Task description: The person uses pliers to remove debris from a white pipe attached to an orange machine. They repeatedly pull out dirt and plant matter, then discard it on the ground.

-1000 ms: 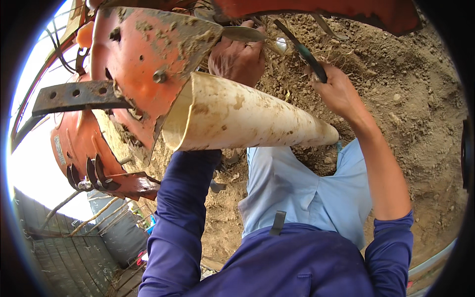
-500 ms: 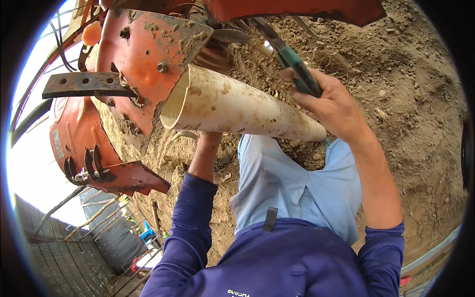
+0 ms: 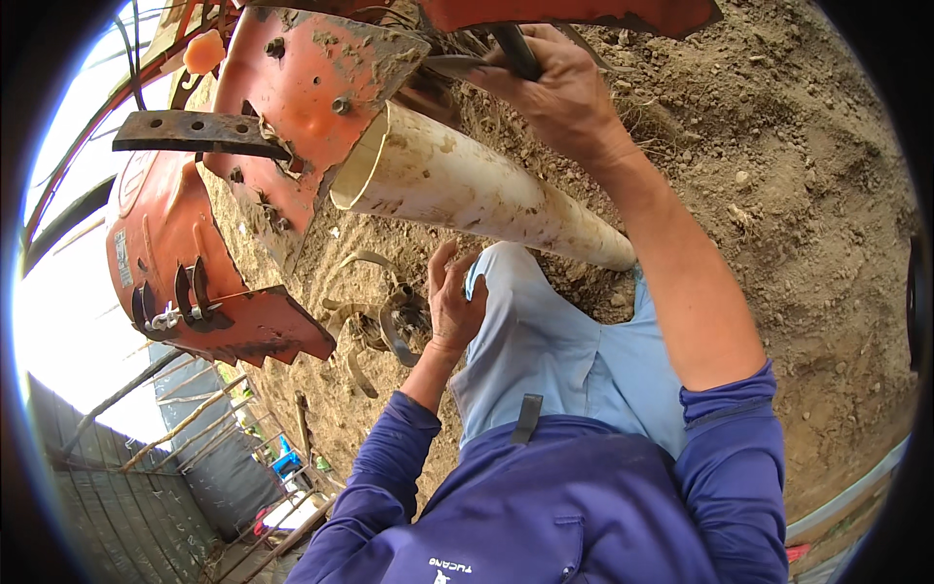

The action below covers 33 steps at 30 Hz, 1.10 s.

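My right hand (image 3: 559, 92) is up under the red metal housing, closed around a tool with a dark handle (image 3: 516, 54). The tool's far end is hidden from me. Close to those fingers is a flat curved metal blade (image 3: 452, 65). My left hand (image 3: 455, 302) is empty, its fingers apart and slightly bent, beside my knee. Just left of it, curved metal tines (image 3: 379, 307) on a hub lie on the soil. A dirty white plastic pipe (image 3: 486, 185) slants between my two hands, its wide end against a bent, mud-caked red metal plate (image 3: 292, 92).
A rusty flat bar with holes (image 3: 199, 133) sticks out leftward from the plate. Below it hangs a red guard (image 3: 185, 253) with dark hooks and a jagged lower edge. Loose brown soil (image 3: 759, 224) spreads to the right. A pole fence (image 3: 185, 428) stands at the lower left.
My right hand has moved up and left with the tool, in under the red housing. My left hand has come out from behind the pipe, down toward my knee.
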{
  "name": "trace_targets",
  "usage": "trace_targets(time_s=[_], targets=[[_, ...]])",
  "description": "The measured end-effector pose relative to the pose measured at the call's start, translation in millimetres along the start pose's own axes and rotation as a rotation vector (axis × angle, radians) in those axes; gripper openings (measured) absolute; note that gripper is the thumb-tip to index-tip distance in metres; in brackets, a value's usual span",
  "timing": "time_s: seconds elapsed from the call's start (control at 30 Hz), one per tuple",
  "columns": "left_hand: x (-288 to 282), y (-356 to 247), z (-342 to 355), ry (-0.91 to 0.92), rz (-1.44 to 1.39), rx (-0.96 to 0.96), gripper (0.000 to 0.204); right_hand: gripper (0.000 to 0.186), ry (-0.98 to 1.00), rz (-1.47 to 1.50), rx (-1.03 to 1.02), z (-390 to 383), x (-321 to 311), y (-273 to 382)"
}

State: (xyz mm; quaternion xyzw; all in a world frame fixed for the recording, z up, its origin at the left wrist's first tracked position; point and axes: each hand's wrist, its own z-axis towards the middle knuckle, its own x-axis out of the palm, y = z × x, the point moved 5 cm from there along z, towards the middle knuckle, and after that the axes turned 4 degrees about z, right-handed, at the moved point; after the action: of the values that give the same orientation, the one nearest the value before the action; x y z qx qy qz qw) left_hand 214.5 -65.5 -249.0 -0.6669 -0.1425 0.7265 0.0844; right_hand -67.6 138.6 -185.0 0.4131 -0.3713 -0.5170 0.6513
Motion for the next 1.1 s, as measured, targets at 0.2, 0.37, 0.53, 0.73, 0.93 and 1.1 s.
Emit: trace_targets(time_s=[0.2, 0.37, 0.53, 0.73, 0.93, 1.1], targets=[[-1, 17, -15, 0.039, -0.081, -0.095, 0.045, 0.030, 0.267, -0.199, 0.086, -57, -40, -71], [-3, 8, -20, 0.069, -0.101, -0.082, 0.043, 0.015, 0.307, -0.625, 0.603, -91, -70, -110], [-6, -15, -11, 0.120, -0.150, -0.002, 0.038, 0.031, 0.265, -0.365, 0.747, -107, -78, -71], [-13, -40, 4, 0.097, -0.201, 0.067, 0.035, 0.045, 0.320, -0.307, 0.355, -87, -50, -4], [-14, -49, 3, 0.101, -0.242, 0.088, 0.035, 0.052, 0.240, -0.614, 0.427, -64, -18, 6], [-17, -47, -6, 0.114, -0.259, 0.063, 0.037, 0.035, 0.200, -0.687, 0.465, -46, -8, 5]])
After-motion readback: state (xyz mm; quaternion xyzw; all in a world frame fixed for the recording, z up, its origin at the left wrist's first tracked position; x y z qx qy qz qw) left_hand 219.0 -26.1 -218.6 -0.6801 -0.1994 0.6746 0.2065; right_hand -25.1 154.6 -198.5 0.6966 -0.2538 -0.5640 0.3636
